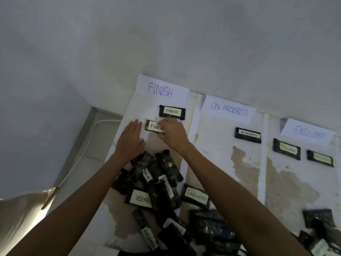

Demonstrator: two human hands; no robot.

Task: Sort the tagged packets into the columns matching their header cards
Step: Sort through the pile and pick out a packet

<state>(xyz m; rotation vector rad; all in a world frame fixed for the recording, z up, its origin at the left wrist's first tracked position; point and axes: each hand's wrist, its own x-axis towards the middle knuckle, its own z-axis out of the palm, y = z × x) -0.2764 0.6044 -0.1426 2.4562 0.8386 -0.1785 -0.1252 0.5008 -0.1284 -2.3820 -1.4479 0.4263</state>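
Heap of packets (158,183) under my wrists, one placed packet (172,111) below the FINISH card (160,89). Right hand (173,133) pinches the FINISH packet (153,126) by its right end, just under that one; left hand (129,139) lies flat, fingers straight, just beside its left end.

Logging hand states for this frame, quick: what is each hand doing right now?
Left hand: open, fingers straight, holding nothing.
Right hand: fingers curled on the second FINISH packet.
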